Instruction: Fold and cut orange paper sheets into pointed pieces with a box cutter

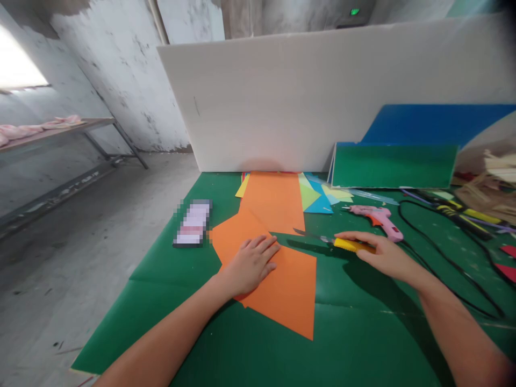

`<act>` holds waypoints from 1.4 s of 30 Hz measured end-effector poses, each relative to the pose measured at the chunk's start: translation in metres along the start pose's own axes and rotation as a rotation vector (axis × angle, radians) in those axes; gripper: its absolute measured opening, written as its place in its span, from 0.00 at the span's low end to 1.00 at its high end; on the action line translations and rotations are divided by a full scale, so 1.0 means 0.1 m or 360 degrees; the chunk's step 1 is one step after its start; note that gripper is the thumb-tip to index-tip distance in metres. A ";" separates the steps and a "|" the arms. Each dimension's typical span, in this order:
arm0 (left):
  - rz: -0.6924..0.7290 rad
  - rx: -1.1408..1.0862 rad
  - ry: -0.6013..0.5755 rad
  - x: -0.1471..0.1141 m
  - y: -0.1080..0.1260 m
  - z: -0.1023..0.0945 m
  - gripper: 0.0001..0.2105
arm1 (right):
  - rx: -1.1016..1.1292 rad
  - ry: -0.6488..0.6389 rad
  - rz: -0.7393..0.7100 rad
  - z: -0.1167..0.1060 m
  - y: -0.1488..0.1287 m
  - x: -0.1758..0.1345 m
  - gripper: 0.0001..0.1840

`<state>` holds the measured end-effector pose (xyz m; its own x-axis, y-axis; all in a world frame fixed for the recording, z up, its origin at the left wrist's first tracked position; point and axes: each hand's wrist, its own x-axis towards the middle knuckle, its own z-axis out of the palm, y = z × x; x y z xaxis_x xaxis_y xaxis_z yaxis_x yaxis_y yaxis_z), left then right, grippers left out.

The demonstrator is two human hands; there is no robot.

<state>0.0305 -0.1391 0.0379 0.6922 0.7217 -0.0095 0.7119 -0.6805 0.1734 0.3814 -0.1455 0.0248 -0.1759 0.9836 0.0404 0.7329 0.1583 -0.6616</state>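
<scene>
My left hand (253, 264) lies flat with its fingers stretched out, pressing on orange paper (290, 290) on the green tabletop. Another orange piece (236, 231) lies at an angle partly under that hand. My right hand (381, 252) grips the yellow handle of a utility knife (349, 245). Its blade is out and points left, held above the table just right of the papers. Farther back, a larger orange sheet (272, 199) lies over several coloured sheets. How the papers overlap beneath my left palm is hidden.
A phone (193, 223) lies on the left. Right of the papers are a pink glue gun (377, 219) and its black cord (443, 247). A white board (274, 102) stands across the back, with a green panel (395, 165) before it. Wood scraps (489, 188) sit far right.
</scene>
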 end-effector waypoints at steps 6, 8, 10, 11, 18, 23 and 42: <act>0.0018 -0.0308 -0.0049 0.01 -0.19 -0.06 0.21 | 0.0014 -0.0439 -0.0174 -0.14 0.05 -0.07 0.30; 0.0004 -0.0361 -0.0066 0.01 -0.19 -0.07 0.21 | -0.0039 -0.0504 -0.0229 -0.15 0.06 -0.09 0.30; 0.0000 -0.0382 -0.0063 0.01 -0.19 -0.07 0.21 | -0.0108 -0.0499 -0.0267 -0.15 0.07 -0.10 0.30; -0.0004 -0.0384 -0.0057 0.01 -0.18 -0.07 0.21 | -0.0144 -0.0497 -0.0276 -0.15 0.06 -0.10 0.30; -0.0030 -0.0425 -0.0084 0.02 -0.19 -0.06 0.21 | -0.0204 -0.0628 -0.0253 -0.13 -0.02 -0.06 0.31; -0.0034 -0.0470 -0.0058 0.03 -0.19 -0.05 0.22 | -0.0217 -0.0599 -0.0261 -0.12 -0.01 -0.05 0.32; -0.0237 0.0013 0.0076 -0.02 0.14 0.03 0.20 | -0.0232 -0.0467 -0.0297 0.14 -0.36 -0.03 0.23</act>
<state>0.0392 -0.1507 0.0378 0.5725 0.8198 0.0122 0.8073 -0.5663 0.1658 0.3465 -0.1553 0.0379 -0.4805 0.8734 -0.0798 0.7525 0.3638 -0.5490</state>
